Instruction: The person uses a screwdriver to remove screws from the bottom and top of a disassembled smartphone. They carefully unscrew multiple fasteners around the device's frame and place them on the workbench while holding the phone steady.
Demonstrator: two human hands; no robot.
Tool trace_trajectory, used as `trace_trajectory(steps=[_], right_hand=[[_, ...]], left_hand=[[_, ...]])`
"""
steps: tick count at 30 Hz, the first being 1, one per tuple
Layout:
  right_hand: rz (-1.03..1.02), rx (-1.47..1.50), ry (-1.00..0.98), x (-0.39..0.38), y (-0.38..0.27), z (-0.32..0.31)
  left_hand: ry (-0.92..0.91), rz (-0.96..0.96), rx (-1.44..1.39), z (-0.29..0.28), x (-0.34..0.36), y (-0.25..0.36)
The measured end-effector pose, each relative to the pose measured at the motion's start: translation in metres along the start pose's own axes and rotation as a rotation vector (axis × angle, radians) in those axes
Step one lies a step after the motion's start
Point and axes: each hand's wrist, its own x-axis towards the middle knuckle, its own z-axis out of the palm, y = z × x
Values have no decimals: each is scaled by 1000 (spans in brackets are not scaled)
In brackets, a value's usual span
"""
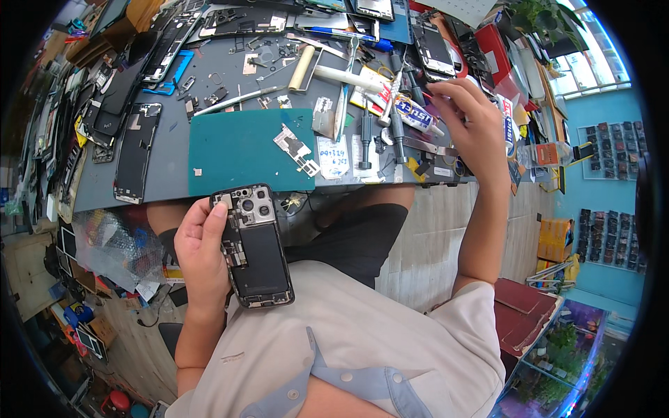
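Note:
My left hand grips an opened smartphone by its upper left edge, thumb on top. The phone's back is off, showing a camera cluster, metal shields and a long black battery. It is upright over my lap, just off the desk's front edge. Over the right part of the desk is my right hand, fingers bent and thumb apart from the fingertips, with nothing visible held. Close beside it lie a white and blue tube and several screwdrivers.
A teal mat carries a metal shield plate. Left of it lies a dark phone frame. Tweezers, a roller and small parts crowd the grey desk. Stacked phones and parts line its left side; a red box stands far right.

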Motion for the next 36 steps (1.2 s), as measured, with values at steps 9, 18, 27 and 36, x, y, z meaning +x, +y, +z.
trace_trajectory(steps=[9,18,27,36], right_hand=[[22,-167,-121,27,15,1],[195,-480,-304,48,18,33],[418,384,181,51,-21,-3],[340,1245,-60,49,-144,81]], left_hand=[[18,-3,-10,1,2,-1],[-23,1,1,-3,8,-4],[-61,-93,-93,-7,5,0],[-76,-150,-65,-12,8,2]])
